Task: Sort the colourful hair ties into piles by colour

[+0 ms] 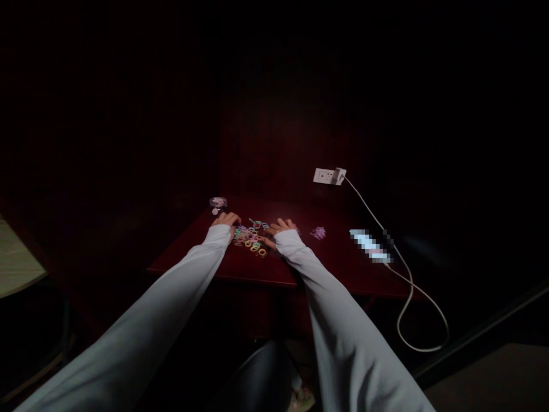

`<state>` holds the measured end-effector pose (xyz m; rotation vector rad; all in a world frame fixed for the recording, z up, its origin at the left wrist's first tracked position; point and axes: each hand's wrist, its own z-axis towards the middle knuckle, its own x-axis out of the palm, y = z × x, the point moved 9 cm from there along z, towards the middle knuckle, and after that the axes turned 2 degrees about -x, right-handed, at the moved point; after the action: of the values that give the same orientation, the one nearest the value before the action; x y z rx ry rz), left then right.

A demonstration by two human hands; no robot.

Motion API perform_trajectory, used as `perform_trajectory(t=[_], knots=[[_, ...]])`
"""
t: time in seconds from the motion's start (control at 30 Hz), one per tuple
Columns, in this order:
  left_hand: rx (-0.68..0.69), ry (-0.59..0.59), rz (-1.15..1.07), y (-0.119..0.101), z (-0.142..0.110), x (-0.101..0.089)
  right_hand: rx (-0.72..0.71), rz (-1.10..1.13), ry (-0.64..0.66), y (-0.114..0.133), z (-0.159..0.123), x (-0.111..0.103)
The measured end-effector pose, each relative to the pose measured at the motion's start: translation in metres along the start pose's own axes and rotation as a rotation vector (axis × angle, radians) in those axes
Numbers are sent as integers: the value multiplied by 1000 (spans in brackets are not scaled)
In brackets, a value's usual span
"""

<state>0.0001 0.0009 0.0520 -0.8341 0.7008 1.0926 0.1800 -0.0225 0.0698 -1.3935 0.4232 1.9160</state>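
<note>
A loose pile of small colourful rings that look like hair ties lies on the dark red table. My left hand rests at the pile's left edge, palm down, with fingers apart and nothing visible in it. On the opposite side my right hand has its fingers and thumb spread, touching or close to the pile's right edge. A smaller heap of purple pieces lies to the right of my right hand. What is beneath my palms is hidden.
A small clear round container stands at the table's back left. A lit phone, blurred out, lies at the right. Its white cable runs from a charger in the wall socket and loops past the table edge.
</note>
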Motion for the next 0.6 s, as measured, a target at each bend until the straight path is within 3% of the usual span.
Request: perform_trajectory(t=[0.2, 0.37, 0.6], knots=[[-56, -116, 77, 3, -4, -7, -70, 24, 28, 14, -3, 2], [-109, -75, 88, 6, -3, -4, -51, 46, 63, 8, -1, 10], [73, -79, 163, -20, -5, -3, -5, 124, 4, 2, 2, 15]])
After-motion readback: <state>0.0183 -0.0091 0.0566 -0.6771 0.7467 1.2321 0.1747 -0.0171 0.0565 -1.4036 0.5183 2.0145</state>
